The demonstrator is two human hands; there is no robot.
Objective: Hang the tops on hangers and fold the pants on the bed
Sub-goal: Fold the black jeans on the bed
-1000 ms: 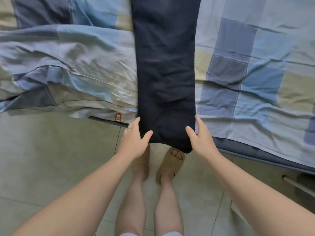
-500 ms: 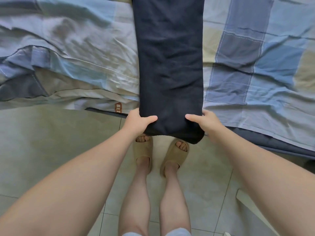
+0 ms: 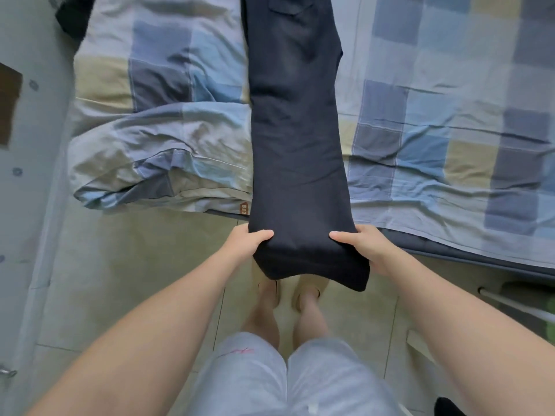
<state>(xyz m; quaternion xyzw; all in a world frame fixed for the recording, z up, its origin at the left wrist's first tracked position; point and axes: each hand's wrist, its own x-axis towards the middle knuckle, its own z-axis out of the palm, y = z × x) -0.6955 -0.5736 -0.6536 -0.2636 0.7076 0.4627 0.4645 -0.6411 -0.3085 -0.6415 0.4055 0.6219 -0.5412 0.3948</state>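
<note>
At the near edge of the view, pale grey cloth shorts (image 3: 288, 376) are covering the person's thighs. Below them bare legs are standing on beige floor tiles (image 3: 135, 265). The feet are sitting in tan rubber slides (image 3: 315, 286), which are largely hidden by hanging cloth.

Two bare forearms are reaching forward, one from each side. The left hand (image 3: 244, 246) is holding the left side of the dark navy cloth pants (image 3: 297, 130) close to the hem. Its grip is pinching the fabric, with the thumb lying on top and the fingers tucked out of sight underneath. The right hand (image 3: 365, 249) is holding the right side the same way, its grip pinching the cloth with the thumb across the top and the fingers hidden beneath.

Between the hands, the hem end of the pants is hanging off the near edge of the bed (image 3: 450, 253), above the feet. The rest of the pants is lying in one long, narrow strip straight across the bed, running toward its far side.

On the right, a flat checked sheet in blue, grey and beige squares (image 3: 450, 130) is spreading out beside the pants. On the left, a rumpled duvet in the same checks (image 3: 156, 151) is bunching up against the pants' left edge. A small brown label (image 3: 244, 208) is showing just beside them. At the far left corner, a dark blurred bundle (image 3: 73, 16) is lying on the bedding.
</note>
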